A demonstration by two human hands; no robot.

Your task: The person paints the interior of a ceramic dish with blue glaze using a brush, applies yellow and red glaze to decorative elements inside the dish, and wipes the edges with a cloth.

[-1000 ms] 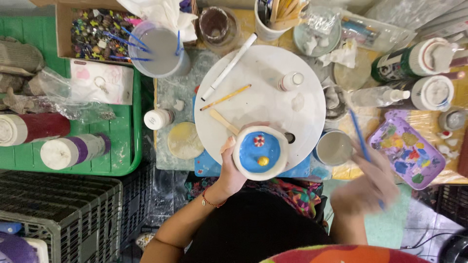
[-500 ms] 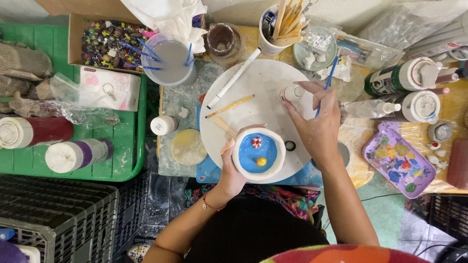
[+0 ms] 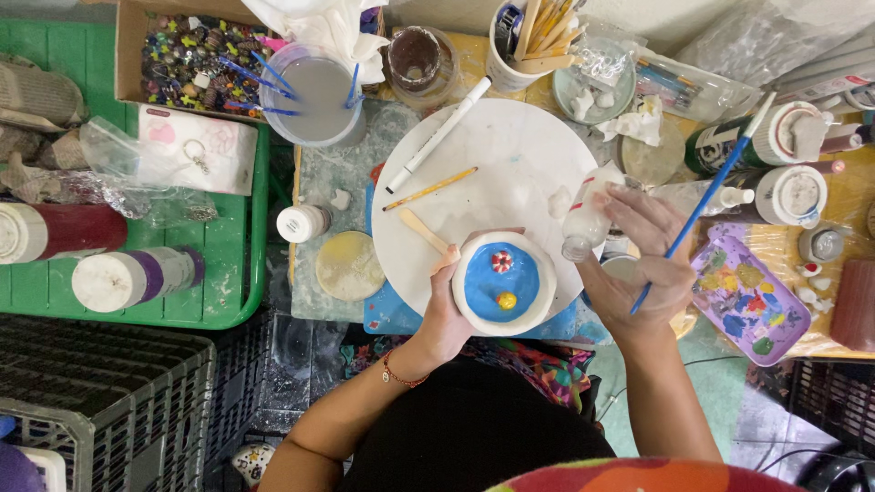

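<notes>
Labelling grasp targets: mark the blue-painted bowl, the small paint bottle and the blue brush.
blue-painted bowl (image 3: pixel 499 284), head view, on its blue inside.
small paint bottle (image 3: pixel 583 219), head view, on its body.
blue brush (image 3: pixel 706 202), head view, mid-handle above the fingers.

A green tray holds two lying bottles; a cardboard box of beads sits behind; a paint palette lies far right; black crates stand below.

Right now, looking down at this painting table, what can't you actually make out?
Head view only:
- Small bottle: the right hand wraps it, hiding its contents and cap.
- Brush: its painting tip lies behind that hand.
- Blue bowl: the left hand covers its near side; the underside is unseen.
- Bead box: beads too small to tell apart.
- Red bottle: cut by the left edge.
</notes>
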